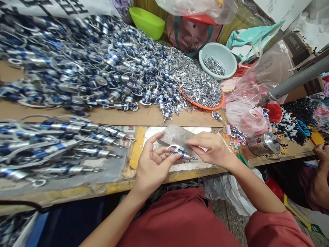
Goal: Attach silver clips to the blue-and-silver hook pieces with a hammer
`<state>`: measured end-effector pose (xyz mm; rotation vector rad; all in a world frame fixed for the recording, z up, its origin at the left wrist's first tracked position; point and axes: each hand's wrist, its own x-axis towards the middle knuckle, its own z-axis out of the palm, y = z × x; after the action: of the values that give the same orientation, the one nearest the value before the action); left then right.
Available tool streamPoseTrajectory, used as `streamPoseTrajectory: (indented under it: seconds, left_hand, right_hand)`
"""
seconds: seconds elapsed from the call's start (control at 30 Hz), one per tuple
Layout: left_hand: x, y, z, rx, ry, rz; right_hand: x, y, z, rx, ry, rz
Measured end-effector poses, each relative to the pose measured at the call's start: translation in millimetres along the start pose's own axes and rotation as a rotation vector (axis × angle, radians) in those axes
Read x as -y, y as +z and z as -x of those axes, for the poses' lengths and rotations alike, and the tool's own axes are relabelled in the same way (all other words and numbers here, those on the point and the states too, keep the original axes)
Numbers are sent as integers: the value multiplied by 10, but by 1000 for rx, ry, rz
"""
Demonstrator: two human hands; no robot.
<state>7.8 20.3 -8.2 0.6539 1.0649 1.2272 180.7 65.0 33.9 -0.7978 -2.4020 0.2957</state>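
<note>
Between thumb and fingers, my left hand (155, 163) holds a small blue and silver metal reel (183, 152) with a white curved arm. My right hand (212, 149) is beside it on the right, its thumb and fingers pinched together near the reel's upper right side; what they hold, if anything, is too small to make out. A grey metal block (176, 133) lies just behind the reel, partly hidden by my hands, on a white worn patch of the bench (151, 131).
A big heap of similar reels (102, 65) fills the back left, more lie at left (64, 147). Small metal plates (197, 82) spill over an orange tray. Behind are a pale bowl of pins (218, 61) and a green bowl (147, 23). A grey screwdriver (295, 77) hangs at right, above a metal pot (264, 144); another person's hand (322, 154) is far right.
</note>
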Motion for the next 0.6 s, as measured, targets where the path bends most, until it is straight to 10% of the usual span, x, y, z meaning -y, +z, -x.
streamPoseTrajectory:
  seconds: [0.27,0.6]
  left_hand:
    - [51,-34,-18,26,55,0]
    - [53,-6,-9,-24,56,1]
  right_hand:
    - [68,194,-11,-44,-131,132]
    - [164,157,336,-5,88,205]
